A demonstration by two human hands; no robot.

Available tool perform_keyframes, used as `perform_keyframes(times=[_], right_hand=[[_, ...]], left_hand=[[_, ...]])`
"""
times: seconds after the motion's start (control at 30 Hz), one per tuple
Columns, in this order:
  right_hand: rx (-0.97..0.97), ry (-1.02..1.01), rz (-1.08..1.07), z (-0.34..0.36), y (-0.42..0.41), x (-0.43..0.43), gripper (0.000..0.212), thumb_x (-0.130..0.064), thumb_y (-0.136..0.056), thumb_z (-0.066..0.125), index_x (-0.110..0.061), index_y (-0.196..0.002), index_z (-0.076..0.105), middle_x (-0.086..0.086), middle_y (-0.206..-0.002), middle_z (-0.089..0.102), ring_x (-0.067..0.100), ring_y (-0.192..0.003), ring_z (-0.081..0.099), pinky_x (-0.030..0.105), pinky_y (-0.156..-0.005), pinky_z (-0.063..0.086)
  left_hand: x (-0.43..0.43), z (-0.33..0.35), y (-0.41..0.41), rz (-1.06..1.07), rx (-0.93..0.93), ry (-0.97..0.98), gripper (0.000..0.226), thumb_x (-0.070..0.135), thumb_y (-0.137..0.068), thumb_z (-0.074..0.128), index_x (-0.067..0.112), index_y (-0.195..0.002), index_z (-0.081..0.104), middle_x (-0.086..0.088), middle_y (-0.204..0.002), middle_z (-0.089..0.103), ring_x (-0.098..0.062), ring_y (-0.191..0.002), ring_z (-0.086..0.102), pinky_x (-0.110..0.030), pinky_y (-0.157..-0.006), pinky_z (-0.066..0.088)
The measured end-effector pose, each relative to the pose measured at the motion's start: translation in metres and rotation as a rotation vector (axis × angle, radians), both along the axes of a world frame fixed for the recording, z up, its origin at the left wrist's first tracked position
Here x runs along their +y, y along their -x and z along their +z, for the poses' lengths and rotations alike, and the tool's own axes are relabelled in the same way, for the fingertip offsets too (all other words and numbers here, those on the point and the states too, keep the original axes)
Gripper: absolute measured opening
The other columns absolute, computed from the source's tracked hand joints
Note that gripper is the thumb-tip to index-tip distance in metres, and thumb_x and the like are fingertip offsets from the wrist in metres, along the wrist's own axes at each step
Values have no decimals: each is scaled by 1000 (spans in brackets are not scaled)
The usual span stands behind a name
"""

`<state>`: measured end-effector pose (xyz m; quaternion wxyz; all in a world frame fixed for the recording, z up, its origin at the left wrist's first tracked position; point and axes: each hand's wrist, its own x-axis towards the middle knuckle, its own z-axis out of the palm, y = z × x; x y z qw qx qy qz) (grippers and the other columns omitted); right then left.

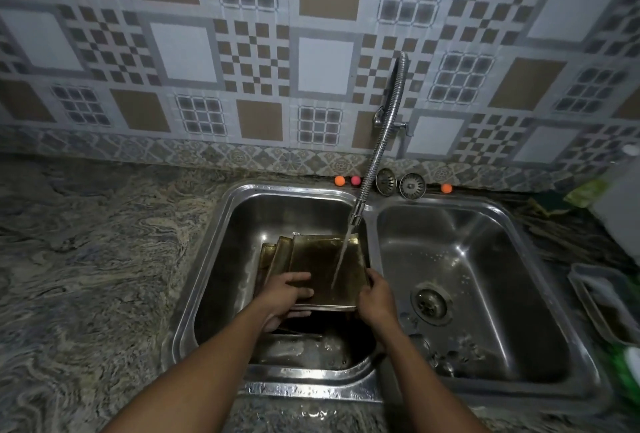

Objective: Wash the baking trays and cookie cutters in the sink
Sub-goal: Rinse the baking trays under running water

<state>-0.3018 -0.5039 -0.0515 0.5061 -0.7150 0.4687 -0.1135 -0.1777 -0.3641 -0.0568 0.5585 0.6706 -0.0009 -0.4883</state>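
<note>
baking tray [323,268] gripped between left hand [285,294], right hand [375,299]

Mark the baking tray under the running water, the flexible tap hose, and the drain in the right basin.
Golden-brown rectangular metal baking tray [318,266]: head view, its wet flat face.
Flexible coiled chrome tap hose [377,152]: head view, mid-length.
Round metal drain strainer [430,301], right basin: head view, its centre.

Left hand [288,294] and right hand [375,298] reach forward (both gripping).
</note>
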Motion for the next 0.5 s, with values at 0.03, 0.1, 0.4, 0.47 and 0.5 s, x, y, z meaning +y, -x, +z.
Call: perform_keyframes(times=[0.03, 0.1, 0.4, 0.47, 0.5], right_hand=[[-4, -10, -3, -1, 1, -1, 33, -5, -98, 46, -13, -127, 58, 3, -111, 65, 14, -88, 57, 19, -71, 42], [-19, -2, -4, 0, 4, -5, 33, -5, -97, 48, -12, -127, 59, 5, -112, 67, 16, -90, 59, 19, -72, 44], [7, -17, 50, -12, 11, -11, 31, -2, -91, 48, -7, -115, 67, 12, -94, 73, 18, -68, 65, 15, -49, 48], [20, -14, 51, -16, 13, -11, 27, -3, -91, 50, -6, -110, 69, 14, -90, 72, 14, -63, 60, 16, -51, 46], [44, -13, 62, -17, 13, -10, 28, -4, -91, 50, -3, -111, 68, 15, -93, 72, 16, -67, 60, 19, -58, 48]], left_hand=[[-1, 3, 0, 8, 33, 12, 39, -3, -89, 63, 20, -120, 65, -10, -123, 63, -25, -101, 66, -30, -64, 59], [-4, 9, 1, -4, 46, 6, 39, -5, -89, 62, 17, -122, 64, -11, -120, 64, -25, -100, 66, -31, -65, 59], [-6, 13, 7, 4, -212, -107, 48, -4, -82, 72, 15, -125, 64, -7, -114, 63, -14, -91, 62, -20, -73, 53], [-5, 12, 10, -13, -225, -137, 47, -4, -81, 73, 14, -124, 65, -6, -115, 63, -18, -99, 62, -25, -83, 54], [-3, 12, 11, -26, -228, -154, 47, -4, -80, 73, 14, -123, 65, -5, -114, 63, -19, -101, 61, -26, -83, 53]])
